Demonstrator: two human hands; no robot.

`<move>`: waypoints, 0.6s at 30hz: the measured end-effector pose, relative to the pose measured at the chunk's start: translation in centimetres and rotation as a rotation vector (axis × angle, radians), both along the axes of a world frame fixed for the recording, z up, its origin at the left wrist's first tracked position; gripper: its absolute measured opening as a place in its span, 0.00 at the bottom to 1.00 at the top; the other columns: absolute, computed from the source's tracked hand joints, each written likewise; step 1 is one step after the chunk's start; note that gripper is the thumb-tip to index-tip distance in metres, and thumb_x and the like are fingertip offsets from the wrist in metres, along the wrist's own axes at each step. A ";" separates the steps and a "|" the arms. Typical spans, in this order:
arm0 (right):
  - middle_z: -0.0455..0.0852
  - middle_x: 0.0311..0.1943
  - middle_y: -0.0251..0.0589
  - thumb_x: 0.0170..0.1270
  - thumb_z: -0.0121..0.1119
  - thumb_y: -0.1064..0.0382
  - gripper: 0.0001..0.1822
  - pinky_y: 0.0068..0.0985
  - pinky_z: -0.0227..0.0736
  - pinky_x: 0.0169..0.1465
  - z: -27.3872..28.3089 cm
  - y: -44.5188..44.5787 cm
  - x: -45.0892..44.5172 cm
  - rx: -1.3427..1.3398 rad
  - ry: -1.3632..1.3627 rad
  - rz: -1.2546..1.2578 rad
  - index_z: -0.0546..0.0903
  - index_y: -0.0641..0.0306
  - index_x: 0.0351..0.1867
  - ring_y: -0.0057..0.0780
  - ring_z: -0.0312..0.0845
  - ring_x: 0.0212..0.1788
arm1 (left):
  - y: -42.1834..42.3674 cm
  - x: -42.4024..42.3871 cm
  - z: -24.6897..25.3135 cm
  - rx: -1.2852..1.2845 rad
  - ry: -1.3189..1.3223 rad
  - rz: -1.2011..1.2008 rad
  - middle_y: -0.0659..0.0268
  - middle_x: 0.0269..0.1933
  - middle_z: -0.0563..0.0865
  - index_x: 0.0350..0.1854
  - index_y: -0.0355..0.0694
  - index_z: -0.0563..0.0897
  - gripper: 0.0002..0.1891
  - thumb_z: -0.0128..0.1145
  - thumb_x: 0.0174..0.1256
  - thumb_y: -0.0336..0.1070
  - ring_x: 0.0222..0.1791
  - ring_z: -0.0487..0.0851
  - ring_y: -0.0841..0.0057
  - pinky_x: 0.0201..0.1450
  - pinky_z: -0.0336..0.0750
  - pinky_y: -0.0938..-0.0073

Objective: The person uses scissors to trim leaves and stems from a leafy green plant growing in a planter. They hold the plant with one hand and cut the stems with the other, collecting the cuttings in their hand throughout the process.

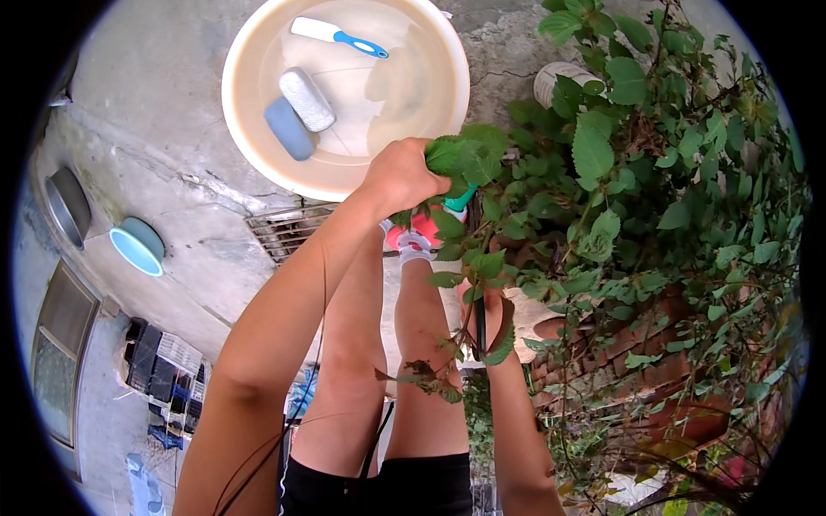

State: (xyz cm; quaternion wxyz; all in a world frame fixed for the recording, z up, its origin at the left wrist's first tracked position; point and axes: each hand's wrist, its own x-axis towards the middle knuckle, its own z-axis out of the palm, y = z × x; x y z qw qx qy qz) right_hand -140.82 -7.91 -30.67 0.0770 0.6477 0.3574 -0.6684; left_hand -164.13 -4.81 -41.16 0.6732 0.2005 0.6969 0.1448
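Observation:
My left hand (pixel 400 174) is closed around a leafy green sprig (pixel 466 155) with toothed leaves, beside the near rim of a large round plastic tub (pixel 235 138). Lower down, partly behind leaves, my right hand (pixel 493 313) grips a black handle (pixel 479 326); the rest of that tool is hidden. Shallow water stands in the tub. In it lie a white scraper-like tool with a blue handle (pixel 339 37), a pale textured oblong block (pixel 307 99) and a smooth blue-grey block (pixel 288 129). The two blocks touch.
Dense leafy plants (pixel 619 193) crowd the right side above stacked bricks (pixel 613 348). A metal drain grate (pixel 287 229) sits below the tub. A light-blue basin (pixel 137 246) and a grey metal basin (pixel 68 208) stand at left. Plastic crates (pixel 161 364) are piled near the wall.

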 end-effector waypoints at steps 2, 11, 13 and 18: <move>0.82 0.39 0.36 0.67 0.59 0.62 0.18 0.21 0.69 0.47 -0.2 0.0 0.5 -0.075 0.027 -0.025 0.76 0.69 0.53 0.23 0.75 0.42 | -0.2 0.2 0.0 -0.005 -0.025 0.035 0.54 0.31 0.88 0.39 0.37 0.86 0.16 0.67 0.47 0.38 0.33 0.86 0.63 0.41 0.78 0.67; 0.83 0.41 0.36 0.66 0.57 0.69 0.14 0.18 0.69 0.47 0.1 0.7 -0.7 -0.068 0.017 -0.084 0.78 0.68 0.53 0.19 0.75 0.43 | -0.4 0.5 0.8 0.046 -0.006 0.045 0.52 0.29 0.87 0.40 0.34 0.85 0.17 0.67 0.47 0.36 0.30 0.86 0.63 0.39 0.78 0.68; 0.84 0.39 0.33 0.66 0.58 0.68 0.14 0.17 0.69 0.45 -0.5 0.5 -0.6 -0.049 0.101 -0.203 0.79 0.67 0.51 0.17 0.75 0.41 | -0.2 0.8 1.0 0.061 -0.020 0.046 0.52 0.29 0.87 0.41 0.34 0.85 0.17 0.66 0.47 0.35 0.30 0.85 0.64 0.39 0.78 0.69; 0.83 0.31 0.29 0.68 0.62 0.60 0.11 0.19 0.70 0.37 -0.3 0.7 -0.3 -0.161 -0.052 -0.031 0.82 0.65 0.45 0.17 0.75 0.33 | 0.2 0.2 2.6 0.117 0.002 0.100 0.59 0.31 0.87 0.45 0.31 0.83 0.17 0.63 0.51 0.30 0.31 0.83 0.76 0.39 0.77 0.74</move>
